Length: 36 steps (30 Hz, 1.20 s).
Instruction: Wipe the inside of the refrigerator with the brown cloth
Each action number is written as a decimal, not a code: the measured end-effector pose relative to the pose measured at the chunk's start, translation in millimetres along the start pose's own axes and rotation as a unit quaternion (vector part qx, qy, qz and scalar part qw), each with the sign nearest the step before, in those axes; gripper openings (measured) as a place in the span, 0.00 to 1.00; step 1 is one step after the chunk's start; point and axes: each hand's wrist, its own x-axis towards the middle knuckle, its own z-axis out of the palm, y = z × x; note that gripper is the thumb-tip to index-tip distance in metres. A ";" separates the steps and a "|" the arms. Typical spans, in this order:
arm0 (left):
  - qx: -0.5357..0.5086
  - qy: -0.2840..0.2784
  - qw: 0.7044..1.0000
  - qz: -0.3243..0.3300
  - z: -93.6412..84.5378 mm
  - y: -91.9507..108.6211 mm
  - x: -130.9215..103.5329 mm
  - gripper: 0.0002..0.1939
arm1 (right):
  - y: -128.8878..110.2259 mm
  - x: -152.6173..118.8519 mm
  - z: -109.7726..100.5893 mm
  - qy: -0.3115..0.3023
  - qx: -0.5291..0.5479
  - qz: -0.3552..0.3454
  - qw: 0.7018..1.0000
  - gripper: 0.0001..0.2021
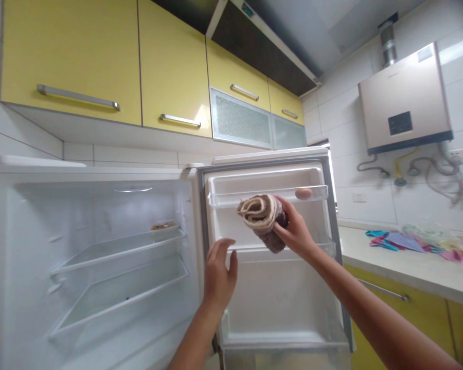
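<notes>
My right hand [293, 228] grips a rolled-up cloth [260, 218], brown outside with pale layers at its end, in front of the open fridge door [273, 293]. To the left of the cloth, my left hand [219, 270] is raised with its fingers apart and slightly curled, holding nothing. Behind the cloth, the door's upper clear rack [266, 195] carries one egg [303, 193]. The fridge interior [100, 210] opens to the left, with two glass shelves. A small container with food [164, 226] sits on the upper shelf [119, 252].
Yellow wall cabinets [173, 67] hang above the fridge. On the right, a counter [370, 264] bears colourful cloths and plastic [409, 241]. A water heater [407, 97] with hoses is mounted on the tiled wall. The fridge door stands between the fridge interior and the counter.
</notes>
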 end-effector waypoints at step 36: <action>-0.591 0.272 0.707 -0.278 -3.4 43.3 70.8 0.30 | -74.1 45.0 115.9 -0.255 0.089 -0.032 0.962 0.22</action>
